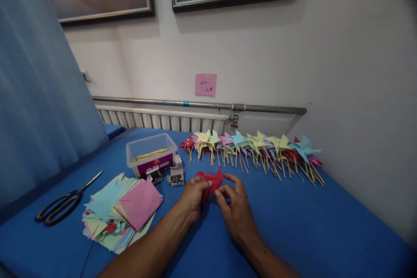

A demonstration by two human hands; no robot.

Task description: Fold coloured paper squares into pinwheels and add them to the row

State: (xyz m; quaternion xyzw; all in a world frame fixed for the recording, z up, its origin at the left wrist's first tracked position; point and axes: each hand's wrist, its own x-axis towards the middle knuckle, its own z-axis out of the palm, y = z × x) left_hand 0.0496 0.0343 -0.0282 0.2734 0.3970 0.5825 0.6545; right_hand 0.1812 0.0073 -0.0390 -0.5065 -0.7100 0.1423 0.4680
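Note:
A red paper pinwheel with folded blades is held above the blue table in the middle of the head view. My left hand is closed on its left side, with the thumb pressed near the centre. Against the right side of the paper, my right hand has its thumb and fingers curled together at a blade. Whether a small pin sits between those fingertips is too small to tell. No stick shows on this pinwheel. Just beyond my left hand stands an opened small box of metal pins, beside a second box of pins.
A clear plastic tub holds thin wooden sticks. Loose stacked coloured paper squares lie at left, near black-handled scissors. Finished pinwheels on sticks form a long row along the back right. A radiator and pipe run behind the table.

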